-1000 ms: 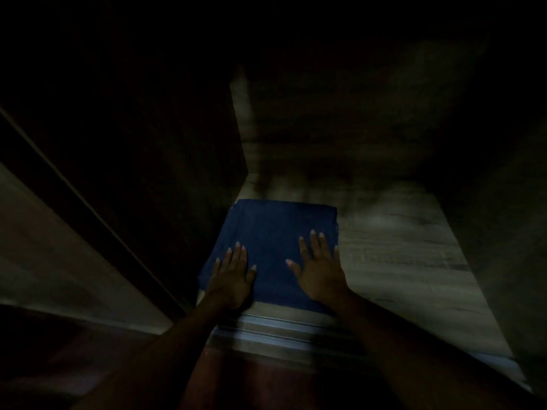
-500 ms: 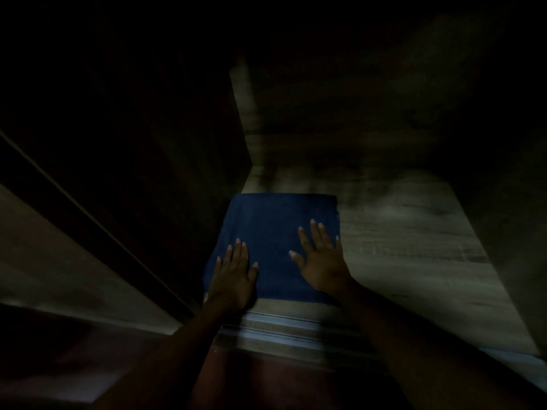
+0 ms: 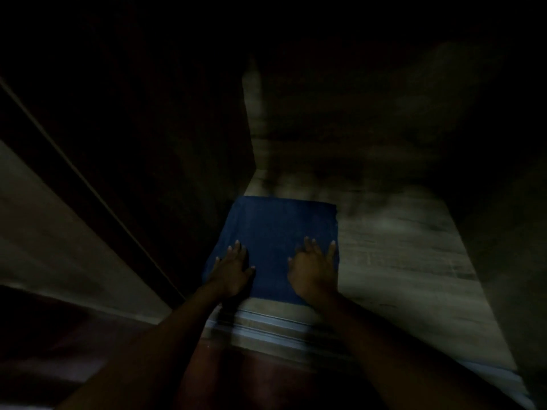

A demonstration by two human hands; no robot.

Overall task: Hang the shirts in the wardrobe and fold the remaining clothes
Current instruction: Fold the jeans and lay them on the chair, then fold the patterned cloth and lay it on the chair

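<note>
The right hand (image 3: 312,273) has drawn back slightly. It and the left hand (image 3: 232,273) rest flat and apart on the folded blue cloth (image 3: 275,226), which lies on the wardrobe shelf (image 3: 399,261) beside the left wall (image 3: 207,158). The cloth is probably soft, light and limp, so support both side edges from beneath.

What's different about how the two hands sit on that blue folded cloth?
The left hand rests by the left edge of the folded blue cloth; the right hand rests by its right edge. The left hand's thumb sticks out wide toward the middle, while the right hand's thumb lies closer to its fingers. Shared: both lie palm down on the cloth's near half, fingers fairly straight, pointing into the wardrobe shelf.
</note>
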